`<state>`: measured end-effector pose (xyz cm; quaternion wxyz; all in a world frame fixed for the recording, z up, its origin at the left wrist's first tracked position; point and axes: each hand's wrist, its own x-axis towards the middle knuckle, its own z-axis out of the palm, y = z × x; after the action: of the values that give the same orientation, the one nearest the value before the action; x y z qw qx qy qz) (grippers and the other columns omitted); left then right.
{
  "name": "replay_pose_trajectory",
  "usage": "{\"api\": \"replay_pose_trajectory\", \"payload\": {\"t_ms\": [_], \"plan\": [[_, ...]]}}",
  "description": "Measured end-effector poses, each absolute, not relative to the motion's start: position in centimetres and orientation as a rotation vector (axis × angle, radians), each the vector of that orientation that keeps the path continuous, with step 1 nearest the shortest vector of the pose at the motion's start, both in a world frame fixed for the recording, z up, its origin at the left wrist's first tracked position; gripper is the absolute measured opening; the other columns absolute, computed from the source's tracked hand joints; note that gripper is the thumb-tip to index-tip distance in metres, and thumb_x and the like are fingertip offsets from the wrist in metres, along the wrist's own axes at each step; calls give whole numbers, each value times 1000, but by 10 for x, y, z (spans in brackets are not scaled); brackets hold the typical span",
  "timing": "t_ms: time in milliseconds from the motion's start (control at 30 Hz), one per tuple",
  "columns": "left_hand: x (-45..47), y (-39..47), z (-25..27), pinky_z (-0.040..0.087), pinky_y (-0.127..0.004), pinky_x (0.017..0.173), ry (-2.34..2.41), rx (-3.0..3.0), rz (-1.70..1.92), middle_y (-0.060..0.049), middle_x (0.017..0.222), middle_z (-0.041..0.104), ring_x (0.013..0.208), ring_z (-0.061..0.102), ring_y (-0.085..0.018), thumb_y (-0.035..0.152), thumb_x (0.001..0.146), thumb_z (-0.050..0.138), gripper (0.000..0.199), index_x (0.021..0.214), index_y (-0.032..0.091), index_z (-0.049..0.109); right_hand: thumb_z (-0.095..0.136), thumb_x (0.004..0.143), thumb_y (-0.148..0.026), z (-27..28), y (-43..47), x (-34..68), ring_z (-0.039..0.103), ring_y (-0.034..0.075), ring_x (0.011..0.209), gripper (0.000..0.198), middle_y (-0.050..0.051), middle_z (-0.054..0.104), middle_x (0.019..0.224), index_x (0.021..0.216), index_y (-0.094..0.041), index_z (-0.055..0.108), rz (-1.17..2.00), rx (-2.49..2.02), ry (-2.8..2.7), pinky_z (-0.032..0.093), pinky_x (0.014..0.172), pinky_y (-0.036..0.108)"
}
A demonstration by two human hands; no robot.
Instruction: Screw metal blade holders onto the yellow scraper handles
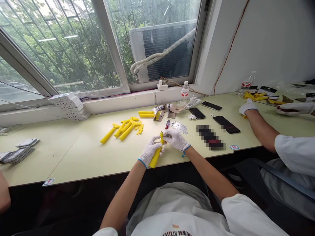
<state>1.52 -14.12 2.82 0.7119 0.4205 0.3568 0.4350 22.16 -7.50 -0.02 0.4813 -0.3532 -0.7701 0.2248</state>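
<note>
My left hand [149, 152], in a white knit glove with a blue cuff, is wrapped around the handle of a yellow scraper [155, 158]. The scraper is tilted, its narrow head pointing away from me. At that head, my right hand [176, 139], gloved likewise, is closed with its fingertips pinching; they partly hide what lies between them. Just beyond the hands is a screwdriver [167, 124] with a red and dark handle. Beside it are several flat metal strips [180, 127]. More yellow scrapers [126, 128] and small yellow pieces [139, 129] lie to the left.
Packaged scrapers [147, 114], a water bottle [184, 93] and phones [226, 124] are along the back and right. A co-worker's gloved hand [248, 106] is at the right. Stacked white boxes [71, 106] stand by the window; grey trays [18, 154] lie far left.
</note>
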Motion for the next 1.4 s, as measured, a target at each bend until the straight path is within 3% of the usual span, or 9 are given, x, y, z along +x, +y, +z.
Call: {"api": "replay_pose_trajectory", "payload": {"t_ms": [567,1400], "plan": [[15,-141,27,53,-27,58,786,915,957,-13,118,77,68,70,-15,21,83,83,73,149,20,52,72,96,-28,-1,-77,220,69,14,76,10,4,75,91,94,-19,76,543,-852,-1853,59,69,27],[14,-140,25,53,-26,58,776,952,953,-14,120,77,68,69,-14,21,84,82,67,146,19,56,68,98,-24,0,-76,221,60,12,69,9,1,71,83,92,-18,71,434,-881,-1899,50,66,26]]}}
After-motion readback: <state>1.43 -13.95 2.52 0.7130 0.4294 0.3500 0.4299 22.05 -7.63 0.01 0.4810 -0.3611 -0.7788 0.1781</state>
